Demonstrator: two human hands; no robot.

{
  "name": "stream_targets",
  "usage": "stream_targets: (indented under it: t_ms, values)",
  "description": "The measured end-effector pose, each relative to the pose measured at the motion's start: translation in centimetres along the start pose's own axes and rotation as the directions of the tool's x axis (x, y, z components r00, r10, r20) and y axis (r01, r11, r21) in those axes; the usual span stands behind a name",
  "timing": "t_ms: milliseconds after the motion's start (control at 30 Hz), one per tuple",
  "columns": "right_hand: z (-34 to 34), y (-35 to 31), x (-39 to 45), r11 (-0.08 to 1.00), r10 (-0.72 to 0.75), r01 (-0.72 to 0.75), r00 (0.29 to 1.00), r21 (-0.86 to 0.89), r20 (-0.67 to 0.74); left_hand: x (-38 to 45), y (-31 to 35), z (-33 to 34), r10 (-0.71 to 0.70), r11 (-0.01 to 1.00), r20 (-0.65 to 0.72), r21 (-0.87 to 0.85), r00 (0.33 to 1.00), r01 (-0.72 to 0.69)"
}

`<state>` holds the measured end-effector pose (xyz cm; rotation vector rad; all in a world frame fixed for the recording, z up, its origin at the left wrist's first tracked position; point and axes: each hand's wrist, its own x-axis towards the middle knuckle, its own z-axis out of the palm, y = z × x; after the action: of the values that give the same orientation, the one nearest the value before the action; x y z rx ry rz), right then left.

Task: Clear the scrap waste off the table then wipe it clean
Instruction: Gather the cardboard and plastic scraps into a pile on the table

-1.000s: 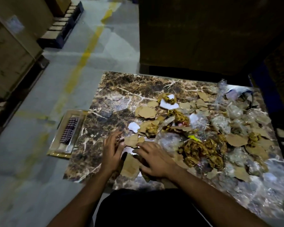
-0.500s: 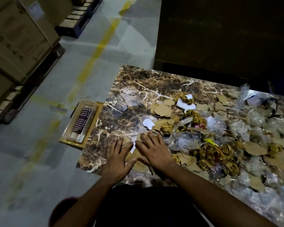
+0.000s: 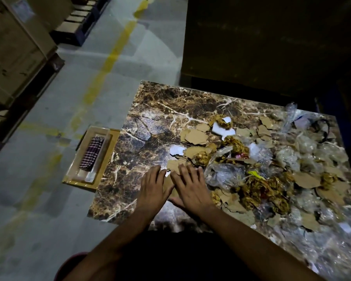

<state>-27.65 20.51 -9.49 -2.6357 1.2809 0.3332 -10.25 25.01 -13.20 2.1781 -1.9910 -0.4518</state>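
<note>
Lying flat at the lower centre of the frame, the left hand and the right hand are being pressed side by side, palms down, onto torn cardboard pieces near the table's near edge; the fingers of both are being held extended and slightly spread, with nothing gripped, and the thumbs are nearly touching over a scrap between them. The marble-patterned table is being occupied across its centre and right by the scrap waste: a crumpled clear plastic bag is being shown just right of the right hand, crumpled gold foil beyond it toward the right, white paper bits and more brown cardboard farther up the frame. Left of the table, on the floor, a shallow tray is being seen with a checkered cloth lying in it. Stacked boxes are being shown at the upper left.
</note>
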Motion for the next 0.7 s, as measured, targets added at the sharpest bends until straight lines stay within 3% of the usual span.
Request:
stream_targets:
  t_ms: [233,400,700]
  values:
    - [-1.4,1.7,-2.9,0.997,-0.060,0.066,0.985,0.031,-0.160,0.7,-0.5,-0.2,0.137,0.990,-0.005,-0.042,0.990,-0.138]
    - [2.3,3.4,-5.9,0.970,-0.201,0.186,0.976,-0.157,-0.083,3.3,-0.1,-0.2,0.209,0.978,0.006,-0.002,0.978,-0.209]
    - [1.6,4.1,-2.5,0.998,0.017,-0.020,0.998,-0.065,-0.060,6.4,1.4,0.3,0.328,0.945,0.061,-0.019,0.943,-0.328]
